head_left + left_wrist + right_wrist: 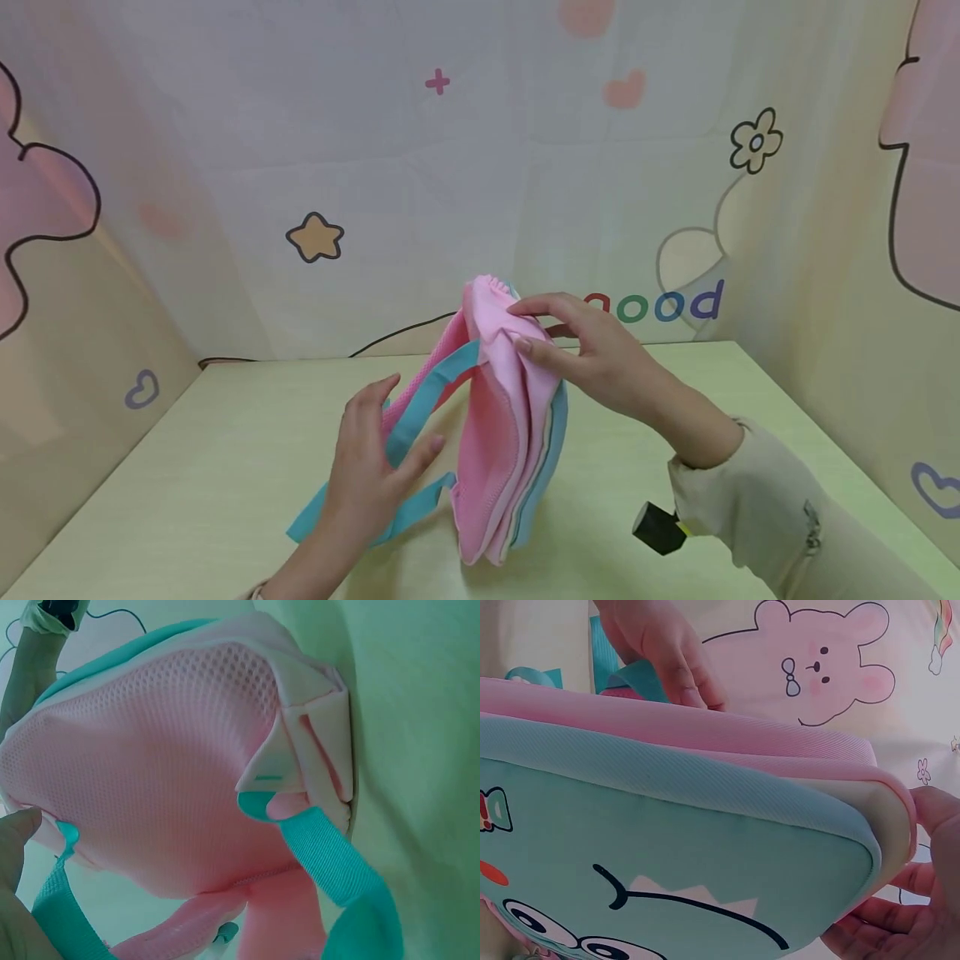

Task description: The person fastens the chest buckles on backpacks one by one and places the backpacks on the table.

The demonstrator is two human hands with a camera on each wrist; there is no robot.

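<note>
A small pink child's backpack [498, 433] stands on end on the table, mesh back panel [150, 765] towards the left hand. Its pale teal front [667, 847] bears a cartoon face with eyes and teeth. The right hand [600, 354] grips the upper end, thumb on the near side and fingers over the top; in the right wrist view its fingers curl round the bag's corner. Beside the teal webbing strap [431, 392], the left hand [367, 458] has its fingers and thumb apart, the strap passing between them. Another teal strap piece [330, 851] hangs by the bag's lower end.
The pale table [247, 467] extends around the bag, with a printed cloth backdrop [360, 183] behind and at both sides. A black object [660, 528] shows by the right sleeve [772, 500].
</note>
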